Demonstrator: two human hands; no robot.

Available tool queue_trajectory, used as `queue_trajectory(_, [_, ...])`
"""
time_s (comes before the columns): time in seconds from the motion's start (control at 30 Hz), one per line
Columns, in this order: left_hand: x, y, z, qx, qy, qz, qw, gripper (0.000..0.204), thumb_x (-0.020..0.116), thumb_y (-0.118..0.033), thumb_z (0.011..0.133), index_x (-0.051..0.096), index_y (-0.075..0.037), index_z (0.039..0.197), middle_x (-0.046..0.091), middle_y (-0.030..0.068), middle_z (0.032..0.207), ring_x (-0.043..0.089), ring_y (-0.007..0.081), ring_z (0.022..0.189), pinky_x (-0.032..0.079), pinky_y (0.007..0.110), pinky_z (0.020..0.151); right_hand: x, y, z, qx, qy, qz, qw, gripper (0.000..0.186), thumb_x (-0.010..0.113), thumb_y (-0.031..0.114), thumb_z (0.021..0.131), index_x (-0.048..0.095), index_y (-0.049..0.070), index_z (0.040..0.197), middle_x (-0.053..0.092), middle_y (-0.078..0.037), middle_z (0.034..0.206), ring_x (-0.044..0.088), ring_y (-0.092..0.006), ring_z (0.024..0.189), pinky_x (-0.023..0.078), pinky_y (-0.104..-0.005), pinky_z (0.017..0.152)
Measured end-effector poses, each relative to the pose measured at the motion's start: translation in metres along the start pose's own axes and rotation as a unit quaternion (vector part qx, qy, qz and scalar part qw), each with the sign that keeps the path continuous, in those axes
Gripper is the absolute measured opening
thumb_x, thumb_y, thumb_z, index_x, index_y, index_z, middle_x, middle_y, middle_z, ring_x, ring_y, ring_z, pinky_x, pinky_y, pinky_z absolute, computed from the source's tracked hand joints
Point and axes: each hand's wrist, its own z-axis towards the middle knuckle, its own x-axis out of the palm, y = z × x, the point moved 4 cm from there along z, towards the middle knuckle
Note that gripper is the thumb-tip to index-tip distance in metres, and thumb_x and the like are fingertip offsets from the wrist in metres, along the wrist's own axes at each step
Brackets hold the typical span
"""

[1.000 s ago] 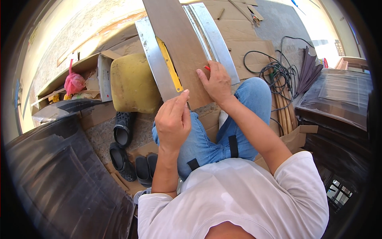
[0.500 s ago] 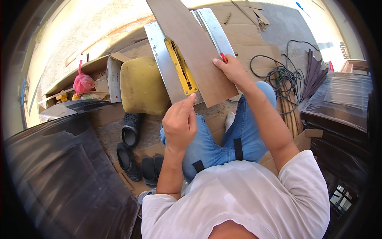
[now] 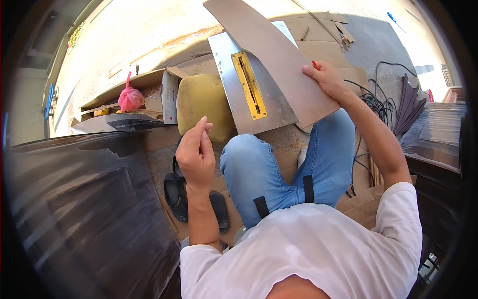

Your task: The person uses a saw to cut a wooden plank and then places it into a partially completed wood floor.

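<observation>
1. Board (image 3: 279, 52) slants over the metal bench (image 3: 271, 102), covering its right part; its near corner sits by the right knee (image 3: 332, 130), and I can't tell whether they touch.
2. I see the right hand (image 3: 327, 82) closed on the board's right edge, thumb on top. A red object (image 3: 315, 65) pokes out beside those fingers, too covered for me to identify.
3. The left hand (image 3: 195, 153) is half curled, fingertips near the thumb, off the board and close by the yellow seat in view. I see nothing in it, but can't tell whether something small is pinched there.
4. I judge the step in hand to be one-handed handling of the board; the next move calls for a firm hold and fingers well away from the slotted yellow insert (image 3: 249, 85).
5. The board's far end is cut off by the upper edge, its underside and the right fingers beneath are hidden, and I can't make out what lies inside the dark slot.
</observation>
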Motion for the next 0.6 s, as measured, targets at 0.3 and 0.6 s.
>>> queue_trajectory(0.3, [-0.141, 0.065, 0.065, 0.001, -0.086, 0.254, 0.963, 0.023, 0.059, -0.005, 0.101, 0.072, -0.001, 0.120, 0.076, 0.0144, 0.102, 0.073, 0.0277, 0.091, 0.057, 0.035, 0.080, -0.074, 0.018, -0.096, -0.057, -0.007, 0.038, 0.998, 0.034, 0.066, 0.033, 0.103, 0.065, 0.000, 0.108, 0.066, 0.002, 0.093, 0.058, -0.0057, 0.084, 0.047, -0.0231, 0.078])
queue_trajectory(0.6, [-0.252, 0.133, 0.084, -0.050, -0.091, 0.452, 0.886, 0.025, 0.060, -0.019, 0.102, 0.074, -0.004, 0.117, 0.075, 0.0159, 0.110, 0.072, 0.0330, 0.098, 0.056, 0.040, 0.088, -0.111, 0.021, -0.175, -0.060, 0.008, 0.046, 0.997, 0.037, 0.068, 0.036, 0.101, 0.062, 0.001, 0.112, 0.061, 0.004, 0.093, 0.052, -0.0039, 0.086, 0.042, -0.0198, 0.079])
